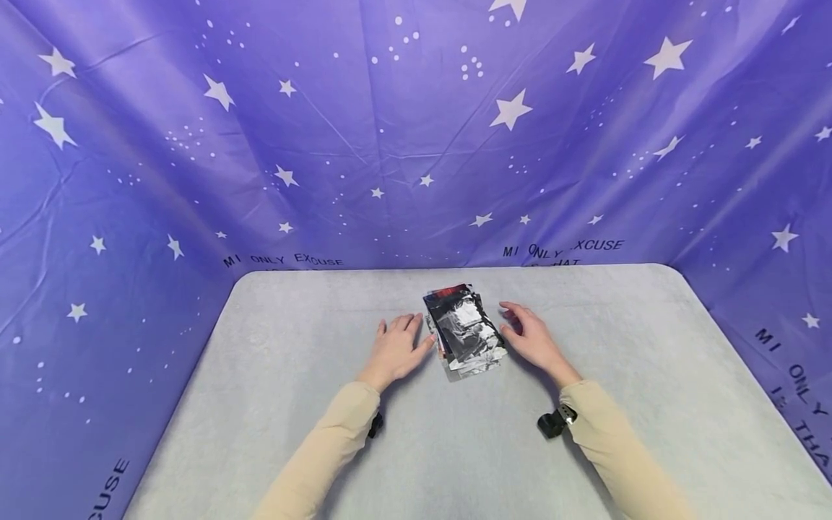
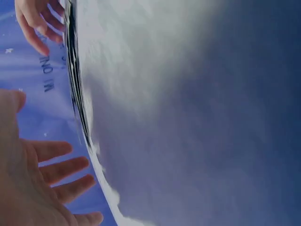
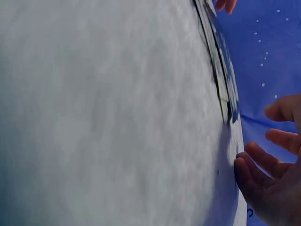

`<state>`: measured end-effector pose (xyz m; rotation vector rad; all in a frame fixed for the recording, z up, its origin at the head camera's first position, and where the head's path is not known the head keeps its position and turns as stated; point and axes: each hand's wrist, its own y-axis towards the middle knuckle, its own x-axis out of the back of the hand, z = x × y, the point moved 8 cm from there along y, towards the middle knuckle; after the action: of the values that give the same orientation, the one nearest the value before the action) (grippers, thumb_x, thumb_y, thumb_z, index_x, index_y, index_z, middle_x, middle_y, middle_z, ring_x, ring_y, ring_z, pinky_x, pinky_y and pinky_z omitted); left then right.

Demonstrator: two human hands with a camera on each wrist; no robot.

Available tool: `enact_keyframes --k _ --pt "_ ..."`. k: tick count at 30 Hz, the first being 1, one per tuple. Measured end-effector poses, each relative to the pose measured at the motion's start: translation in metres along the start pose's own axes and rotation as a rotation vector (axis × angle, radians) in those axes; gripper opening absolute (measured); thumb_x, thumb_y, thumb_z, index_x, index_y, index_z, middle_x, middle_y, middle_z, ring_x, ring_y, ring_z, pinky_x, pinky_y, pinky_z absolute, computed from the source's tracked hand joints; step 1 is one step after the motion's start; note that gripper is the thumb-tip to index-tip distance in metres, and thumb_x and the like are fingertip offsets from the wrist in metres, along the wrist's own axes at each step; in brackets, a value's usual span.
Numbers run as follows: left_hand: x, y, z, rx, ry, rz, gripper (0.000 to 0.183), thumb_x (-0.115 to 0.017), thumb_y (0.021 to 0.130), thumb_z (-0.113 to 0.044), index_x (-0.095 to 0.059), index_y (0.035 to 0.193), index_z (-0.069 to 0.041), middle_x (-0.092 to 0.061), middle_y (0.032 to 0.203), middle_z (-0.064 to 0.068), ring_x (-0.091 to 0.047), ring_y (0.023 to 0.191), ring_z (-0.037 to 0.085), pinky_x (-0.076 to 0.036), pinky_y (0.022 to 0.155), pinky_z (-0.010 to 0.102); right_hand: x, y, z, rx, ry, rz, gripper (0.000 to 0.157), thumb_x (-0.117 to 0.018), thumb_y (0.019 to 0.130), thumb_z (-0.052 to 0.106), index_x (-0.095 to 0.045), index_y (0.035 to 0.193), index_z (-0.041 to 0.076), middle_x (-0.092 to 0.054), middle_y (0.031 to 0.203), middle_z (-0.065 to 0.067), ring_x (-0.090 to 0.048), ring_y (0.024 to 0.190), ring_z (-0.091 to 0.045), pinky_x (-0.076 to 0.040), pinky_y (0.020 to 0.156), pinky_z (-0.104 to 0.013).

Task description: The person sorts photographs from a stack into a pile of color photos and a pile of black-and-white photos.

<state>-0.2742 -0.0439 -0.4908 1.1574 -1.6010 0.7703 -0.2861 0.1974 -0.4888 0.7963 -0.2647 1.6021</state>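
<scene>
1. Lying on the worktop (image 1: 292, 325), toward its far edge and between the two hands, is the stack (image 1: 464, 336): flat, glossy pieces, mostly silver and black, with red at the far end and edges out of line
2. Left hand (image 1: 395, 350): fingers spread and released, grasping nothing; thumb just beside the stack's left edge, contact cannot be confirmed
3. Right hand (image 1: 533, 341): fingers loosely bent and released, grasping nothing; thumb near the stack's right edge, contact likewise cannot be confirmed
4. Both wrist views give the stack nearly edge-on, its layers thin and close together
5. Step in hand, by judgement: hands set either side of the stack, no hold taken; whether approach or release cannot be told
6. Next move, by judgement: handling the stack would call for light, even pressure from both sides, as slick layers could slide
7. Backdrop: purple curtain (image 1: 390, 130) with white stars, beyond the worktop
</scene>
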Motion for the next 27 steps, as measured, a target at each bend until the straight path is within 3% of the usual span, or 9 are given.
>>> enact_keyframes --k 7,15,21,22,27 --pt "-0.004 0.014 -0.022 0.007 -0.019 0.005 0.069 -0.034 0.099 -0.055 -0.046 0.142 -0.003 -0.053 0.134 0.016 -0.045 0.125 0.034 -0.024 0.106 0.058 -0.005 0.005 0.001 -0.042 0.025 -0.019 0.049 -0.060 0.085 -0.003 -0.049 0.133 -0.008 -0.061 0.112 -0.026 -0.058 0.093 -0.033 -0.047 0.085 -0.048" --pt "-0.004 0.017 -0.036 0.076 0.000 -0.099 0.061 -0.040 0.099 -0.051 -0.061 0.124 0.001 -0.060 0.116 0.016 -0.053 0.104 0.031 -0.039 0.086 0.046 -0.017 0.009 0.001 -0.087 0.071 -0.034 0.052 -0.064 0.082 -0.001 -0.052 0.132 -0.007 -0.061 0.110 -0.024 -0.059 0.088 -0.031 -0.047 0.082 -0.045" --pt "-0.001 0.016 -0.032 0.054 -0.161 -0.224 0.045 -0.064 0.087 -0.032 -0.065 0.102 0.010 -0.061 0.092 0.023 -0.056 0.084 0.038 -0.045 0.073 0.047 -0.019 0.008 0.002 -0.100 0.060 -0.025 0.055 -0.067 0.080 0.001 -0.052 0.133 -0.006 -0.062 0.111 -0.023 -0.058 0.090 -0.031 -0.046 0.082 -0.045" --pt "-0.007 0.019 -0.026 0.030 -0.176 -0.251 0.046 -0.063 0.087 -0.034 -0.065 0.101 0.010 -0.060 0.089 0.022 -0.055 0.082 0.037 -0.045 0.072 0.045 -0.019 0.008 0.002 -0.098 0.058 -0.022 0.055 -0.067 0.080 0.001 -0.052 0.133 -0.006 -0.062 0.111 -0.023 -0.058 0.090 -0.031 -0.046 0.082 -0.044" --pt "-0.010 0.023 -0.022 0.002 -0.323 -0.198 0.037 -0.067 0.083 -0.028 -0.064 0.094 0.007 -0.055 0.075 0.014 -0.053 0.077 0.033 -0.042 0.070 0.042 -0.021 0.008 0.002 -0.104 0.087 -0.007 0.058 -0.069 0.078 -0.001 -0.051 0.133 -0.006 -0.063 0.110 -0.022 -0.059 0.088 -0.030 -0.047 0.081 -0.043"
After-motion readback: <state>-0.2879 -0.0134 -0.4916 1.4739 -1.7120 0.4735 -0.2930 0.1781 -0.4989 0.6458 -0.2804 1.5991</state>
